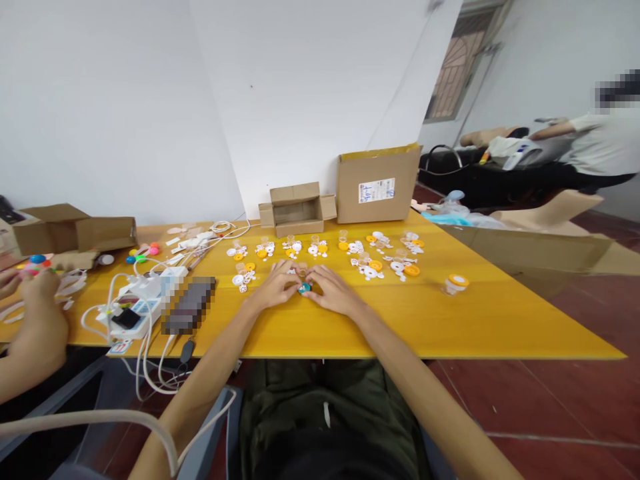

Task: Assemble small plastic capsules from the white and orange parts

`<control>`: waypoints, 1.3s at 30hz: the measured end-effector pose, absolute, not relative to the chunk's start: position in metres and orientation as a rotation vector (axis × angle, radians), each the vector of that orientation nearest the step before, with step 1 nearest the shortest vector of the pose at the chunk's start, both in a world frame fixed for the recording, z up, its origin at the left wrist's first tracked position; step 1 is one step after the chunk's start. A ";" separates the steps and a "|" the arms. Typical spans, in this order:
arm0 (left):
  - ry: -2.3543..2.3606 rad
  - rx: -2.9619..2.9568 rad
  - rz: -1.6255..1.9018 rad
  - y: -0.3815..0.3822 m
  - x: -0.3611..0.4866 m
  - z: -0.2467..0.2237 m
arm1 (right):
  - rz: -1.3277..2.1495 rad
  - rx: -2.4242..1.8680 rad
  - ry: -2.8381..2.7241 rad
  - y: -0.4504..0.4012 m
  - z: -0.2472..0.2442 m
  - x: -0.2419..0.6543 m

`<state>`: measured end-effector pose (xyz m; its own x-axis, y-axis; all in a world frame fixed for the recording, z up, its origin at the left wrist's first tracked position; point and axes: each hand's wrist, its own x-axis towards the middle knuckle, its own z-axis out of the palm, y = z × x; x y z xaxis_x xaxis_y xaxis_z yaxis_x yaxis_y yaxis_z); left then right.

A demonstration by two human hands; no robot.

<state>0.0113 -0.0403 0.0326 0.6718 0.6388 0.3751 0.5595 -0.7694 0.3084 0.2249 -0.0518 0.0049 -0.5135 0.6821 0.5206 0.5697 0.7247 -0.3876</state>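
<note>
Near the middle of the yellow table (pixel 425 320), my left hand (pixel 277 285) and my right hand (pixel 330 289) meet around a small teal piece (pixel 303 288). Fingertips of both hands press on it from either side. A small clear cup (pixel 301 268) shows just beyond, between the hands. Groups of small white and orange parts lie behind and beside them, among them a white disc (pixel 237 280) left of my left hand and an orange ring (pixel 375 265) beyond my right hand.
A lidded clear jar (pixel 456 284) stands at the right. An open carton (pixel 297 212) and a large box (pixel 379 183) stand at the back. Left are a power strip (pixel 145 307), cables, a dark phone (pixel 190 305) and another person's hands (pixel 37 287).
</note>
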 end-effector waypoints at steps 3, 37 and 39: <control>0.985 2.720 0.717 -0.041 0.012 0.033 | 0.219 -0.931 -2.256 -0.051 0.004 0.225; 0.989 2.689 0.673 -0.042 0.014 0.033 | 0.234 -0.964 -2.266 -0.051 0.005 0.225; 0.993 2.683 0.668 -0.043 0.014 0.034 | 0.229 -0.971 -2.264 -0.051 0.005 0.225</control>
<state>0.0139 -0.0425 0.0336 0.6716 0.6569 0.3427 0.5647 -0.7533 0.3372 0.2248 -0.0508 0.0049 -0.5107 0.6984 0.5014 0.5838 0.7098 -0.3942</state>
